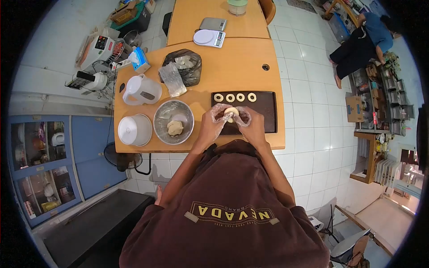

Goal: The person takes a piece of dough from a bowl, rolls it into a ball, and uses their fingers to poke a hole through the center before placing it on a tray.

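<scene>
Over the dark baking tray (270, 114), my left hand (214, 120) and my right hand (251, 125) come together, both in clear plastic gloves. Between their closed fingers is a pale dough ring (230, 110), gripped from both sides. Several dough rings (241, 96) lie in a row along the far side of the tray. Left of my hands, a steel mixing bowl (189, 129) contains a lump of dough (175, 128). My fingers and the gloves partly cover the ring in my hands.
On the wooden table (232, 58) stand a white lidded container (134, 130), a white kettle (143, 89), a black plastic bag (193, 75), a tissue box (140, 60) and kitchen scales (209, 38). Another person (366, 44) bends by a shelf (380, 96) at the right.
</scene>
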Demonstrator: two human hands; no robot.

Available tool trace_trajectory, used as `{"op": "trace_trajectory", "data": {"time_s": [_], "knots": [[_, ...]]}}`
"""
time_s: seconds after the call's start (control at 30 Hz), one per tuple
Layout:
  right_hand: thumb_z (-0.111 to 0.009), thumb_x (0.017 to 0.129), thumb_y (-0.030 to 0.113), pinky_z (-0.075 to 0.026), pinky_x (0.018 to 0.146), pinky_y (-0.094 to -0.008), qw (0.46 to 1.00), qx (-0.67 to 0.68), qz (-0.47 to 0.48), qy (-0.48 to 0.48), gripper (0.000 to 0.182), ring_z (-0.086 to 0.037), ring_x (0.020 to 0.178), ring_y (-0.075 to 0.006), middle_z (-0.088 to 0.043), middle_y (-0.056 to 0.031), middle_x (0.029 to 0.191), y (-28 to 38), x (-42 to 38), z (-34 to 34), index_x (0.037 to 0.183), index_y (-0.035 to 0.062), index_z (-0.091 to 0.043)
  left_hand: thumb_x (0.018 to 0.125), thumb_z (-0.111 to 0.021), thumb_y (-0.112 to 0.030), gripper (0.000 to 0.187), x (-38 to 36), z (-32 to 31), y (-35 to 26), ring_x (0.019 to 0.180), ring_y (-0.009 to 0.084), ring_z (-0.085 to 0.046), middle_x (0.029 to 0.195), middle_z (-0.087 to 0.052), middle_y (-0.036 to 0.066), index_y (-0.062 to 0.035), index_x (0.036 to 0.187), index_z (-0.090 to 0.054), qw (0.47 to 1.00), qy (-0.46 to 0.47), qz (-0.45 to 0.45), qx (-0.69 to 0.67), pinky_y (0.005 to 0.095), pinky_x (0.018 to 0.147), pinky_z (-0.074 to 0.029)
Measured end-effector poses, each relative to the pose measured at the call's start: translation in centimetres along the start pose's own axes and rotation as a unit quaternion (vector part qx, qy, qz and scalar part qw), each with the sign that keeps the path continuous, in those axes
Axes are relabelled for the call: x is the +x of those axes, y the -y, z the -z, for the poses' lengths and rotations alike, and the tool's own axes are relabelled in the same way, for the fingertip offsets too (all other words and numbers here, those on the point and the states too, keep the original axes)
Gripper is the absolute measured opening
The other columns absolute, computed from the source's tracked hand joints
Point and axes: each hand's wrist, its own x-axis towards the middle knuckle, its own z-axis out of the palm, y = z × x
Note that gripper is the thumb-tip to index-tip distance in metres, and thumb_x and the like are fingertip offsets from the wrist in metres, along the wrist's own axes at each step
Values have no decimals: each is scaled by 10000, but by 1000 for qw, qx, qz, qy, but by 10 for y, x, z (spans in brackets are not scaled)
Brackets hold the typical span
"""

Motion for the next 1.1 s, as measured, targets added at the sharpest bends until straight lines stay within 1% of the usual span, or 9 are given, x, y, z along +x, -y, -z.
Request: {"op": "trace_trajectory", "data": {"time_s": [0.2, 0.4, 0.5, 0.6, 0.7, 0.8, 0.9, 1.0, 1.1], "knots": [[-720, 868, 29, -576, 764, -411, 998, -51, 7, -26, 216, -744, 873, -370, -737, -235, 971, -8, 4, -4, 1072, -43, -722, 933, -665, 35, 282, 1, -1, -18, 964, 172, -728, 1100, -750, 136, 16, 1214, -677, 983, -41, -58, 167, 318, 850, -567], [-723, 859, 26, -569, 751, -408, 997, -63, 35, -10, 213, -736, 845, -373, -735, -223, 922, 1, 6, -2, 1060, -45, -718, 892, -638, 91, 357, 7, -5, -4, 1028, 161, -709, 1129, -740, 141, 4, 1236, -674, 974, -21, -140, 177, 316, 912, -546], [-731, 870, 42, -566, 719, -392, 998, -65, -15, -10, 202, -739, 772, -327, -731, -203, 850, 6, 6, 1, 1057, -32, -722, 923, -657, 57, 351, 7, -6, -8, 1091, 165, -684, 1179, -723, 119, 0, 1269, -646, 990, -4, -85, 110, 327, 965, -533], [-748, 883, 80, -560, 684, -380, 998, 19, -39, -54, 188, -738, 716, -267, -727, -192, 795, -9, 9, -5, 1042, -19, -725, 962, -662, 20, 342, 8, -11, -2, 1130, 179, -666, 1222, -702, 94, 4, 1299, -611, 998, -2, -7, -56, 332, 1006, -521], [-761, 891, 113, -559, 668, -376, 998, -4, -40, -48, 187, -739, 705, -229, -732, -191, 791, -12, 9, -3, 1025, -12, -724, 989, -660, -10, 354, 10, -4, 6, 1147, 186, -658, 1237, -691, 87, 6, 1332, -577, 999, 13, 26, -26, 324, 1022, -515], [-767, 885, 122, -563, 684, -373, 996, -36, -78, -3, 196, -750, 731, -249, -742, -197, 821, -2, 8, 2, 1017, -16, -721, 981, -650, 14, 355, 8, -2, 4, 1152, 178, -662, 1248, -695, 94, 17, 1331, -590, 999, 6, 26, -20, 318, 1016, -520], [-765, 880, 116, -564, 690, -373, 997, -11, -75, 13, 199, -752, 736, -270, -745, -199, 829, -9, 6, 0, 1020, -17, -720, 927, -648, 69, 356, 9, -5, 1, 1121, 206, -702, 1166, -738, 152, 33, 1280, -626, 998, -17, -33, 60, 331, 972, -547], [-761, 873, 106, -563, 693, -377, 999, -21, -41, -3, 197, -755, 749, -293, -747, -207, 841, -15, 4, 2, 1014, -25, -722, 912, -657, 72, 345, 10, -6, -4, 1106, 221, -715, 1156, -748, 152, 34, 1255, -646, 993, 8, -85, 83, 334, 966, -549], [-758, 868, 100, -561, 689, -384, 999, -26, -45, -14, 193, -756, 751, -303, -746, -215, 840, -16, 0, 10, 1005, -33, -727, 906, -662, 75, 328, 6, -15, -8, 1084, 206, -719, 1144, -749, 138, 36, 1231, -657, 993, 6, -79, 82, 334, 954, -553]]}}
